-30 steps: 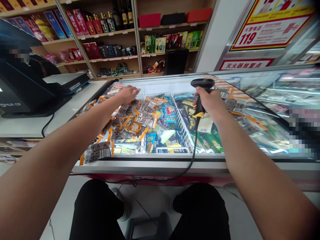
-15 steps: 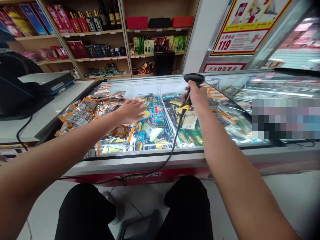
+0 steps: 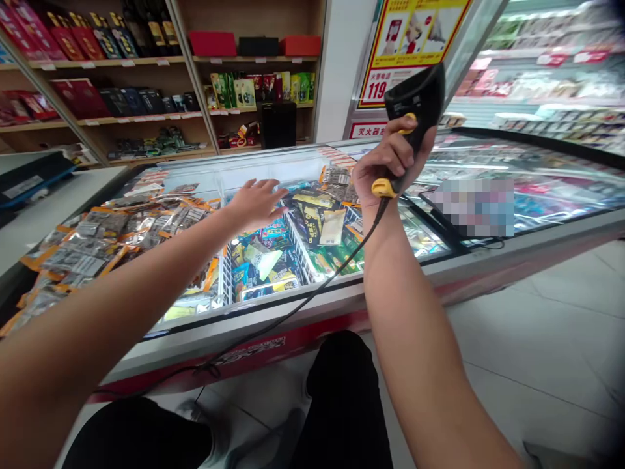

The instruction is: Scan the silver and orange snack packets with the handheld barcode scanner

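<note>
My right hand (image 3: 390, 159) is wrapped round the handle of a black and yellow barcode scanner (image 3: 420, 98), held up over the freezer with its head at the top. A black cable (image 3: 312, 296) runs from the scanner's base down to the lower left, across the freezer front. Holding nothing, my left hand (image 3: 256, 203) hovers with fingers apart above the wire baskets. Below it are blue packets (image 3: 244, 270); dark packets (image 3: 312, 215) with a pale card lie to its right. A heap of clear, orange-edged packets (image 3: 102, 228) fills the left side of the freezer.
The chest freezer (image 3: 234, 332) stretches across in front of my knees. Behind it stand wooden shelves (image 3: 254, 58) with boxes and bottles, and a wall poster (image 3: 405, 39). A counter (image 3: 83, 189) adjoins it at left. White floor tiles (image 3: 551, 326) show at right.
My right hand has raised the scanner and turned it, so its head now points up. The view has swung right. My left hand stays open over the baskets.
</note>
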Motion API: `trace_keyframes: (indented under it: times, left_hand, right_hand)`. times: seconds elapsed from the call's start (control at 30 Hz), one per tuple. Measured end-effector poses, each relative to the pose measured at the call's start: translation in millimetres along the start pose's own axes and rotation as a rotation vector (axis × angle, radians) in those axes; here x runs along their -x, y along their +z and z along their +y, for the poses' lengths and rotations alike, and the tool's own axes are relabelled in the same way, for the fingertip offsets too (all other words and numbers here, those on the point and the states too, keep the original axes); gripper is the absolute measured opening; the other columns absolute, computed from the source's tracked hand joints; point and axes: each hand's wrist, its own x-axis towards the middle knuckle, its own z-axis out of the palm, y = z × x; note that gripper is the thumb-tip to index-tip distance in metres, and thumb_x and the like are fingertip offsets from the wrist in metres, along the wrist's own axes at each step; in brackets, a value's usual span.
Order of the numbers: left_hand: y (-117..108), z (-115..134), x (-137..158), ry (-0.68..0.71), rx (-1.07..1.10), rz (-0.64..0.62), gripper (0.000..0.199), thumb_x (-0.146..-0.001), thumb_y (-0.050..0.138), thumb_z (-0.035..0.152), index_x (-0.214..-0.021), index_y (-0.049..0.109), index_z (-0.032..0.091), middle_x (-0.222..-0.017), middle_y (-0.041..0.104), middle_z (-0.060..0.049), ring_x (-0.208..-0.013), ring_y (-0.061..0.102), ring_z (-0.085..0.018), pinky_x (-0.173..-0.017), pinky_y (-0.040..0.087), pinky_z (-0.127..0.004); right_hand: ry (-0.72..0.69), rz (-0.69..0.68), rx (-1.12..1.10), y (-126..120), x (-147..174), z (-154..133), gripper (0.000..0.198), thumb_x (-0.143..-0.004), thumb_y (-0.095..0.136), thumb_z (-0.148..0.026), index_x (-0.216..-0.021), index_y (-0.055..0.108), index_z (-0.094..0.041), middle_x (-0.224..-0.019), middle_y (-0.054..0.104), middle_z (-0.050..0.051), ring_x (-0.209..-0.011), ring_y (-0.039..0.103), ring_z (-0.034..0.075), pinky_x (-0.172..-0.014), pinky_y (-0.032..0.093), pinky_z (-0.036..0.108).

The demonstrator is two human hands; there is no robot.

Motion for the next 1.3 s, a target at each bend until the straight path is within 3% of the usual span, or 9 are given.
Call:
trace_keyframes:
  times: [0.1, 0.2, 0.33, 0.43, 0.67, 0.8, 1.07, 1.17, 1.3]
  left_hand:
    - [18.3, 43.4, -64.5, -0.061, 0.158, 0.009, 0.077, -0.098, 0.037, 0.065, -0.165, 0.023, 0.03, -0.174, 0.016, -0.009, -0.154, 0.027, -0.041, -0.121, 0.028, -0.058]
    - [34.7, 85.4, -128.2, -0.158, 0.32, 0.084, 0.091, -0.089, 0.043, 0.078, -0.166, 0.015, 0.038, -0.176, 0.006, -0.003, -0.159, 0.011, -0.041, -0.123, 0.021, -0.062]
    - [45.0, 122.6, -190.1, -0.206, 0.38, 0.008, 0.094, -0.086, 0.056, 0.071, -0.165, 0.016, 0.041, -0.176, 0.0, 0.0, -0.158, -0.006, -0.047, -0.121, 0.006, -0.072]
    - [47.5, 132.7, -204.9, -0.195, 0.366, -0.084, 0.087, -0.09, 0.054, 0.065, -0.165, 0.024, 0.032, -0.176, 0.008, -0.006, -0.157, -0.007, -0.05, -0.119, 0.005, -0.073]
    - [44.5, 124.6, -147.1, -0.095, 0.341, -0.079, 0.094, -0.079, 0.057, 0.082, -0.161, 0.03, 0.044, -0.174, 0.019, -0.002, -0.155, 0.006, -0.053, -0.115, 0.018, -0.08]
    - [38.3, 114.6, -90.7, -0.073, 0.268, -0.082, 0.086, -0.082, 0.049, 0.084, -0.155, 0.045, 0.039, -0.171, 0.025, -0.006, -0.155, 0.004, -0.054, -0.115, 0.021, -0.08]
    - [23.5, 93.0, -11.6, -0.256, 0.325, 0.016, 0.07, -0.097, 0.025, 0.076, -0.144, 0.056, 0.034, -0.169, 0.029, -0.006, -0.156, 0.014, -0.05, -0.118, 0.02, -0.075]
    - [18.3, 72.4, 4.5, -0.341, 0.419, 0.144, 0.062, -0.103, 0.024, 0.064, -0.146, 0.052, 0.03, -0.171, 0.025, -0.006, -0.158, 0.015, -0.044, -0.122, 0.021, -0.067]
    - [11.8, 44.8, 29.1, -0.289, 0.432, 0.182, 0.045, -0.104, 0.032, 0.031, -0.142, 0.052, 0.015, -0.155, 0.048, -0.017, -0.146, 0.043, -0.029, -0.12, 0.037, -0.046]
  right_hand:
    - [-0.055, 0.043, -0.393, -1.3, 10.9, -12.2, 0.017, -0.093, 0.061, -0.05, -0.107, 0.058, -0.04, -0.048, 0.048, -0.009, -0.04, 0.039, 0.011, -0.055, 0.045, 0.033]
    - [-0.166, 0.158, -0.696, -6.4, 14.9, -23.8, 0.017, -0.091, 0.06, -0.056, -0.108, 0.06, -0.051, -0.04, 0.043, -0.004, -0.045, 0.037, 0.015, -0.051, 0.035, 0.037]
    - [-0.034, -0.067, -0.406, -21.8, 10.6, -28.8, 0.014, -0.092, 0.057, -0.054, -0.102, 0.058, -0.046, -0.04, 0.049, -0.006, -0.041, 0.037, 0.012, -0.054, 0.039, 0.036]
    - [0.042, -0.14, -0.09, -28.7, 7.5, -24.9, 0.013, -0.092, 0.055, -0.052, -0.096, 0.053, -0.039, -0.044, 0.056, -0.011, -0.038, 0.036, 0.008, -0.054, 0.041, 0.032]
    - [-0.034, 0.224, 0.407, -19.4, 7.7, -17.6, 0.025, -0.083, 0.057, -0.065, -0.086, 0.054, -0.041, -0.033, 0.032, -0.01, -0.04, 0.031, 0.015, -0.058, 0.037, 0.033]
    - [0.023, 0.318, 0.69, -3.1, 8.6, -9.9, 0.031, -0.08, 0.058, -0.063, -0.088, 0.05, -0.034, -0.044, 0.011, -0.014, -0.043, 0.015, 0.013, -0.058, 0.039, 0.027]
    - [0.516, 0.38, 0.7, -1.9, 0.3, 14.3, 0.04, -0.08, 0.073, -0.058, -0.089, 0.051, -0.026, -0.05, 0.031, -0.013, -0.041, 0.035, 0.009, -0.058, 0.048, 0.026]
    - [0.591, 0.387, 0.703, -6.4, -0.1, 19.4, 0.04, -0.083, 0.073, -0.057, -0.089, 0.051, -0.025, -0.05, 0.036, -0.012, -0.041, 0.04, 0.009, -0.058, 0.05, 0.027]
    - [0.565, 0.455, 0.755, -5.2, 1.2, 23.0, 0.038, -0.087, 0.067, -0.059, -0.088, 0.053, -0.024, -0.051, 0.04, -0.01, -0.041, 0.042, 0.009, -0.056, 0.049, 0.027]
